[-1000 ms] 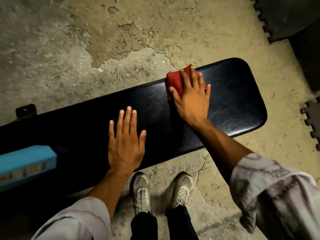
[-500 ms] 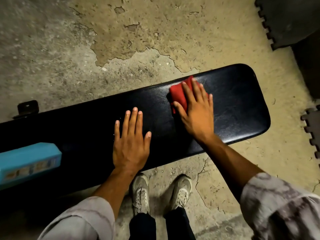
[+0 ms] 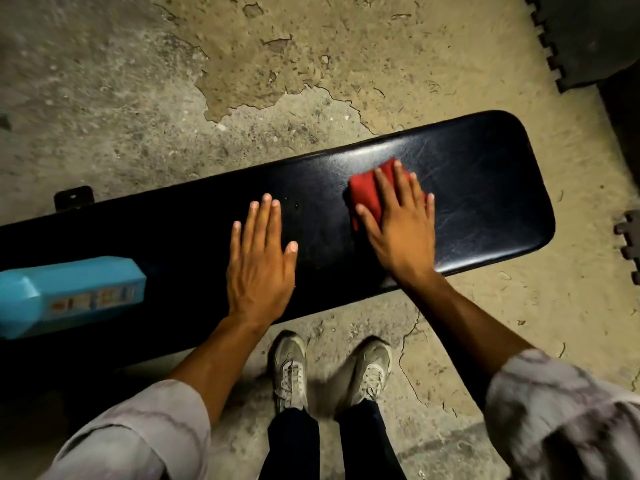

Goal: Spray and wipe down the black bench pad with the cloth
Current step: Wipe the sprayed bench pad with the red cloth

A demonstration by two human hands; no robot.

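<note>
A long black bench pad (image 3: 485,188) runs across the view from the left edge to a rounded right end. My right hand (image 3: 403,226) lies flat on a folded red cloth (image 3: 365,194) and presses it onto the pad's right half; my fingers cover most of the cloth. My left hand (image 3: 259,265) rests flat on the pad's middle with fingers spread, holding nothing. A blue spray bottle (image 3: 69,296) lies on its side on the pad at the far left, partly cut off by the frame edge.
Cracked, peeling concrete floor (image 3: 277,64) surrounds the bench. Dark interlocking foam mats lie at the top right (image 3: 588,36) and right edge (image 3: 630,244). My two shoes (image 3: 329,368) stand close to the bench's near side. A small black bracket (image 3: 73,197) shows behind the pad at left.
My right hand has slid the red cloth from the pad's far edge toward the near side, a little to the right. The left hand stays planted. The view has shifted slightly.
</note>
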